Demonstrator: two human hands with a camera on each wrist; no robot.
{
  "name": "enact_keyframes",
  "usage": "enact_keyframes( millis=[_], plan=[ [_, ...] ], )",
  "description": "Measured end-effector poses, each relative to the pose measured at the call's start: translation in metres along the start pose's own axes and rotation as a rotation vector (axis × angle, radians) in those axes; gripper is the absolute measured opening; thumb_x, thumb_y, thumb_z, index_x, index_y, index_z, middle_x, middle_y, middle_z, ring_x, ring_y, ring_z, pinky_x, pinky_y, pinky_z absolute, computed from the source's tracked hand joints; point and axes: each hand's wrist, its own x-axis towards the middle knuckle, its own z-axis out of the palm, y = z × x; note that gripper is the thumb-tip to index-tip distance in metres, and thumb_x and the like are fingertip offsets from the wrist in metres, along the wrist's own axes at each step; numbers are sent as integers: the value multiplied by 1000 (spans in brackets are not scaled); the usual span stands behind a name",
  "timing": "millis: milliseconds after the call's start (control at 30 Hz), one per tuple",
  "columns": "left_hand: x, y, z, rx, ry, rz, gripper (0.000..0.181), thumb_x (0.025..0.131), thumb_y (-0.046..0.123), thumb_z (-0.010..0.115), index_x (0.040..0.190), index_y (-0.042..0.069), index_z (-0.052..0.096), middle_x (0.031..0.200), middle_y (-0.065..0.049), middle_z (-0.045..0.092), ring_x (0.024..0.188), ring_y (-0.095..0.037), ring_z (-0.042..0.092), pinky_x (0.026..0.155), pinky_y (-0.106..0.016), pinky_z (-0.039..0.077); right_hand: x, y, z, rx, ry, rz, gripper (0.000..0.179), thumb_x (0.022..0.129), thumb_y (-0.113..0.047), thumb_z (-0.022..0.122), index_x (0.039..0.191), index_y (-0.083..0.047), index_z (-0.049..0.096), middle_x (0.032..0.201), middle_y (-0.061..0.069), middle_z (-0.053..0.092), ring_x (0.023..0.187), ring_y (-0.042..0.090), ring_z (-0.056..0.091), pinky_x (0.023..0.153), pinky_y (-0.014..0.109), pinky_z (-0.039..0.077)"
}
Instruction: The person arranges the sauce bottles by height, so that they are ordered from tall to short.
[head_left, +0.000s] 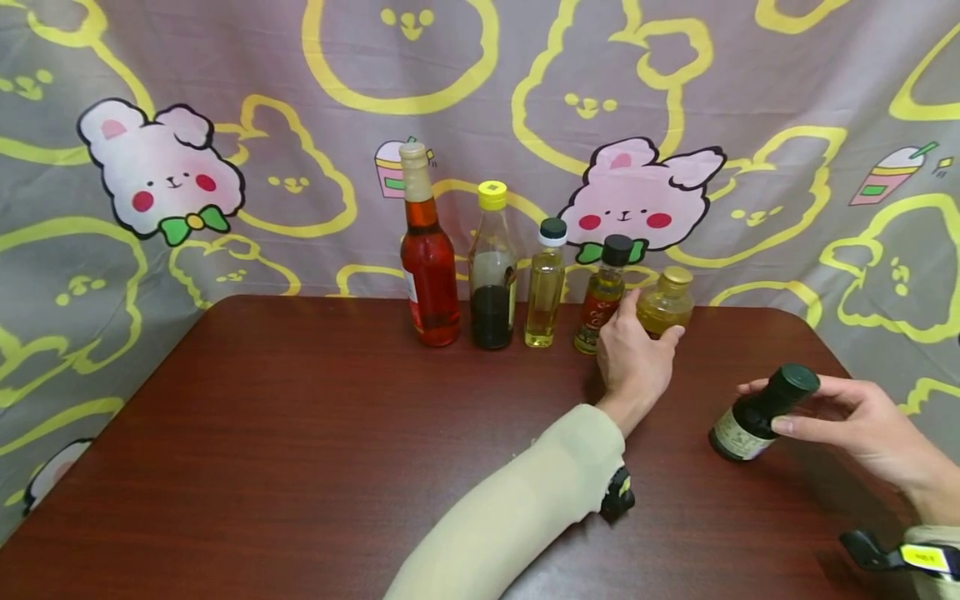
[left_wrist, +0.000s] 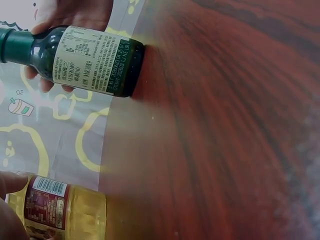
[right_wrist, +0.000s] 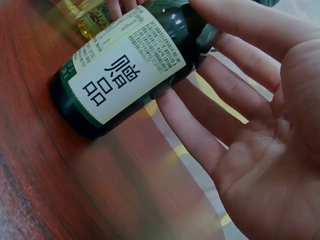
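Observation:
My left hand [head_left: 637,354] grips a short, rounded bottle of yellow oil [head_left: 664,304] with a gold cap, at the right end of a row of bottles. The left wrist view shows its red label with a barcode, with fingertips [left_wrist: 12,184] at its upper part. Nearer the front right, my right hand [head_left: 873,425] holds a small dark green bottle [head_left: 742,429] by the neck and shoulder, between thumb and fingers. This bottle leans to the right, its base at or just above the table. Its pale label [right_wrist: 127,67] faces the right wrist camera.
Left of my left hand stand an oil bottle with a black cap [head_left: 600,304], a slim oil bottle [head_left: 545,287], a dark sauce bottle with a yellow cap [head_left: 492,275] and a tall red bottle [head_left: 431,267]. A patterned cloth [head_left: 285,167] hangs behind the brown table [head_left: 300,450].

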Motion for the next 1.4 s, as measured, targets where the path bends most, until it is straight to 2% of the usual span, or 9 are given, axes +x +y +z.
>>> enact_keyframes(
  millis=[167, 367, 500, 567, 633, 767, 867, 1133, 1400],
  plan=[
    [0, -2, -2, -6, -14, 3, 64, 87, 37, 88, 145, 24, 63, 134, 4, 75, 117, -16, 74, 101, -31, 60, 1, -5, 5, -82, 63, -10, 45, 89, 25, 65, 132, 17, 62, 124, -1, 80, 116, 4, 73, 88, 15, 56],
    [0, -3, -2, 8, -21, 6, 64, 88, 39, 88, 144, 25, 63, 133, 4, 76, 115, -16, 75, 99, -31, 60, 4, -12, 8, -191, 171, -3, 42, 87, 19, 73, 129, 13, 67, 118, -7, 82, 111, 0, 74, 86, 12, 56],
    [0, -4, -3, 16, -26, 8, 64, 88, 39, 87, 145, 25, 62, 134, 4, 75, 116, -16, 75, 100, -30, 60, 9, -17, 9, -68, 235, 0, 44, 88, 19, 72, 131, 14, 66, 118, -6, 82, 112, 1, 74, 84, 11, 57],
    [1, -5, -3, 21, -28, 10, 64, 88, 39, 87, 145, 25, 62, 135, 5, 75, 117, -16, 75, 101, -30, 60, 13, -20, 10, -53, 274, 17, 43, 90, 15, 73, 132, 12, 67, 118, -9, 81, 110, 0, 75, 83, 11, 57],
    [1, -5, -4, 23, -31, 9, 64, 89, 39, 87, 146, 24, 61, 135, 5, 75, 117, -16, 74, 102, -31, 60, 18, -24, 11, -96, 324, 64, 41, 92, 7, 76, 132, 9, 68, 117, -14, 81, 109, -2, 74, 82, 11, 57],
    [1, -6, -5, 18, -37, 2, 64, 89, 39, 87, 146, 25, 61, 135, 5, 75, 117, -16, 74, 102, -31, 60, 26, -32, 14, -300, 463, 252, 28, 93, -24, 84, 114, -6, 80, 90, -25, 77, 88, -5, 66, 70, 13, 51],
    [2, -7, -5, 9, -38, -1, 64, 89, 38, 87, 146, 25, 61, 135, 5, 75, 118, -16, 74, 102, -32, 60, 32, -34, 16, -327, 548, 344, 28, 89, -37, 87, 102, -13, 81, 76, -27, 69, 81, 0, 56, 64, 16, 47],
    [1, -7, -5, 13, -33, 15, 64, 88, 38, 87, 145, 24, 62, 134, 5, 76, 116, -16, 75, 100, -31, 60, 53, -33, 21, -148, 704, 405, 24, 84, -32, 92, 105, -26, 83, 75, -31, 71, 77, -7, 63, 63, 11, 50],
    [0, -6, -4, 23, -27, 24, 63, 88, 39, 88, 144, 24, 63, 132, 5, 76, 114, -16, 75, 98, -30, 61, 81, -25, 30, 37, 775, 382, 37, 82, -28, 94, 116, -24, 83, 79, -29, 74, 80, -5, 67, 64, 10, 53]
  ],
)
